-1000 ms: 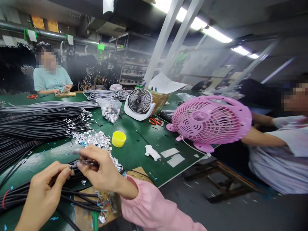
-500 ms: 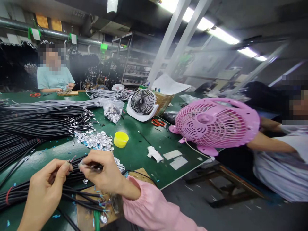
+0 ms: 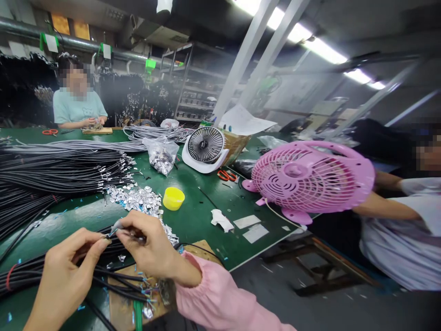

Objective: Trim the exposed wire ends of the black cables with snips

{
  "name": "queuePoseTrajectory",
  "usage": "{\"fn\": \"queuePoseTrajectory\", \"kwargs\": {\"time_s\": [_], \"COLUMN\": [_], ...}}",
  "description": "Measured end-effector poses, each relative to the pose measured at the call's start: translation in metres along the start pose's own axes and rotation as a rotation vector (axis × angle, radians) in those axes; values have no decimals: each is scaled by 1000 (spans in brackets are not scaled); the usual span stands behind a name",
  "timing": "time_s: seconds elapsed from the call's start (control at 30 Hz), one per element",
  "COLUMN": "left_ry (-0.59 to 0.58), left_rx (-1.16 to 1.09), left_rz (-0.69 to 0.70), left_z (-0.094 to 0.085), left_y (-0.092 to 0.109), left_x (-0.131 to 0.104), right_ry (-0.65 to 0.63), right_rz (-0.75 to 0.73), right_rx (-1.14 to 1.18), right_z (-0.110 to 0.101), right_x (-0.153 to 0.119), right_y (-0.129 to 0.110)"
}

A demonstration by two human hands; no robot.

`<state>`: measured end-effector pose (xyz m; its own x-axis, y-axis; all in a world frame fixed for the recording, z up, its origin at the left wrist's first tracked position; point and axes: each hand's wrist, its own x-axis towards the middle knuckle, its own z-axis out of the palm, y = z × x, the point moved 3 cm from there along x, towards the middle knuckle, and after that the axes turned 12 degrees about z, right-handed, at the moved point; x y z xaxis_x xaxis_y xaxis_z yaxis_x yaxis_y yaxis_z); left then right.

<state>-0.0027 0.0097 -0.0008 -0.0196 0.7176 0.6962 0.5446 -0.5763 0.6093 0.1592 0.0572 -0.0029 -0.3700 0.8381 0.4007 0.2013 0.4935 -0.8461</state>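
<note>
Between thumb and forefinger, my left hand (image 3: 74, 264) pinches the end of a black cable, mostly hidden by the fingers. My right hand (image 3: 148, 243), in a pink sleeve, meets it there, its grey-covered fingertip and thumb closed on the thin bluish wires (image 3: 113, 230) at that end. A dark shiny object shows partly inside the right hand; its kind is hidden. Below both hands lies a bundle of black cables (image 3: 25, 276) tied with a red band. Several stripped ends with coloured wires (image 3: 146, 289) rest on a wooden board (image 3: 120, 303).
Silver foil scraps (image 3: 139, 202) lie beyond my hands, near a yellow cup (image 3: 173, 198). More black cables (image 3: 62, 170) fill the left. A white fan (image 3: 206, 147), orange scissors (image 3: 226, 175) and a pink fan (image 3: 303, 177) stand rightward. One person sits across, another at right.
My right hand has come left and slightly up to the cable end, closing the gap between the hands. Its fingers now meet the wires. A foil scrap shows below the hands.
</note>
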Motion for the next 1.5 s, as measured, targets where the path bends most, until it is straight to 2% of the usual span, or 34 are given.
{"fn": "queuePoseTrajectory", "kwargs": {"time_s": [0.13,0.2,0.27,0.33,0.47,0.63,0.77,0.93,1.1,1.27,1.5], "left_ry": [0,-6,16,56,78,95,94,79,71,64,49], "left_rx": [-8,23,80,146,243,325,355,352,339,358,359], "left_rz": [87,126,175,241,343,412,449,435,457,481,514], "left_z": [-1,-1,0,0,3,4,5,7,7,7,8], "left_y": [-3,-1,2,7,10,11,12,11,12,19,17], "left_x": [-9,-11,-12,-12,-13,-16,-16,-17,-17,-13,-15], "right_ry": [-248,-297,-272,-220,-81,-43,0,20,47,32,31], "right_rz": [433,551,587,561,399,226,155,-10,71,10,24], "right_rx": [433,560,590,524,284,111,85,79,53,70,56], "right_z": [5,7,7,6,2,2,1,2,0,-1,-1], "right_x": [6,6,5,3,1,-1,-2,-4,-2,-1,1], "right_y": [8,11,12,11,1,-7,-4,1,-1,-4,-2]}}
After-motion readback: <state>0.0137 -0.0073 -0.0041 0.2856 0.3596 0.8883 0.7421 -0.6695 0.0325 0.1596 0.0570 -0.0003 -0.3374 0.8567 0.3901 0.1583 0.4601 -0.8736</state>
